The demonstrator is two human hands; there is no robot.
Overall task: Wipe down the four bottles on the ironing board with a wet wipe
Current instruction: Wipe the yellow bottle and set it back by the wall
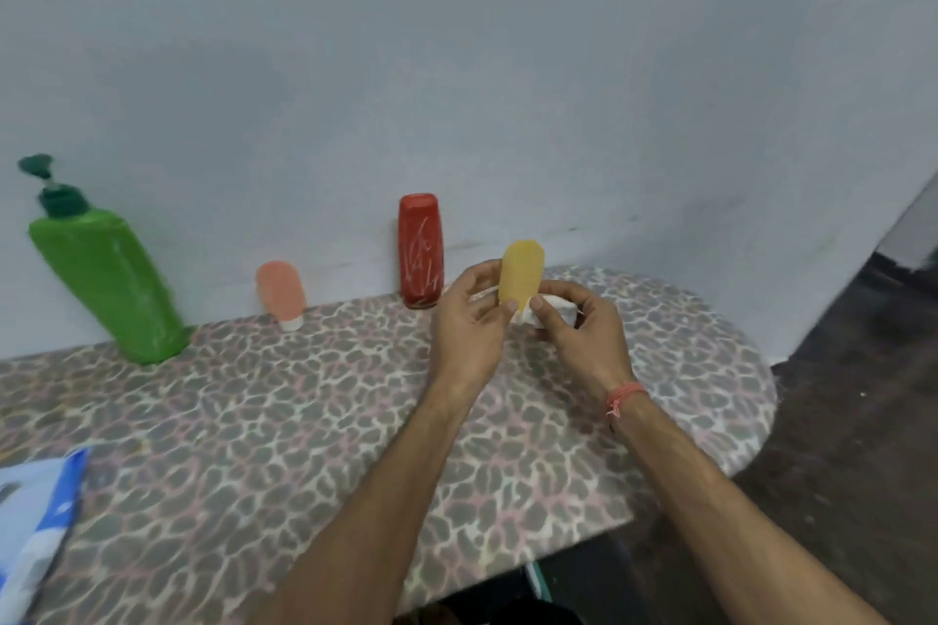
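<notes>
A small yellow bottle (522, 273) is held above the ironing board (304, 421), cap end down. My left hand (469, 320) pinches its lower part between thumb and fingers. My right hand (578, 325) grips a white wet wipe (550, 307) pressed against the bottle's cap end. A red bottle (420, 250) stands behind my hands against the wall. A small pink bottle (280, 292) stands upside down on its white cap further left. A large green pump bottle (104, 269) stands at the far left.
A blue and white wipes packet (38, 518) lies at the board's near left edge. The pale wall (457, 91) runs right behind the bottles. The board's rounded end is at the right, with dark floor (852, 396) beyond it.
</notes>
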